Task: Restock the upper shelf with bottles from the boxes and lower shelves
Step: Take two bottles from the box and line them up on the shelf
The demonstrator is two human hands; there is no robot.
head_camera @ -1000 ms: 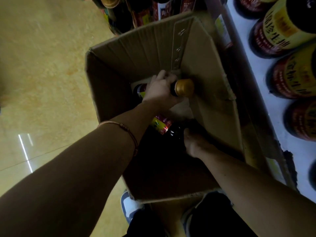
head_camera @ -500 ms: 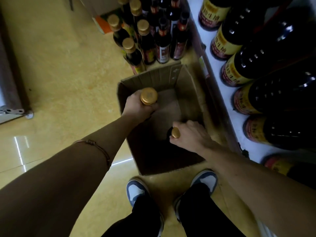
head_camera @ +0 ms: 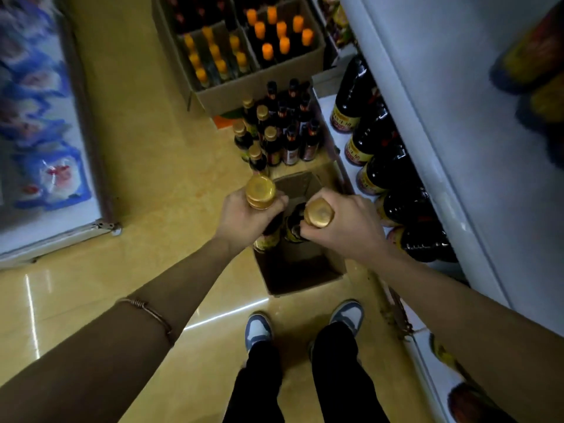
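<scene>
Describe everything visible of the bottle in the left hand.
The bottle is dark, with a ribbed gold screw cap and a partly visible yellow and red label. It is upright, seen from above, over the open cardboard box. The left hand grips its neck just below the cap. Its base is hidden.

A glossy yellow-tan tiled floor (head_camera: 137, 148) fills the middle and lower left of the frame, with thin grout lines and bright white streaks of reflected light at lower left and lower centre. Along the left edge stands a low cabinet (head_camera: 45, 132) with a pale metal frame, its face covered in blurred blue, white and red packaging. Along the right side runs a white shelving unit (head_camera: 442, 148), its pale upper board slanting from top centre to the lower right. The lighting is dim and warm, and the upper right is blurred.
</scene>
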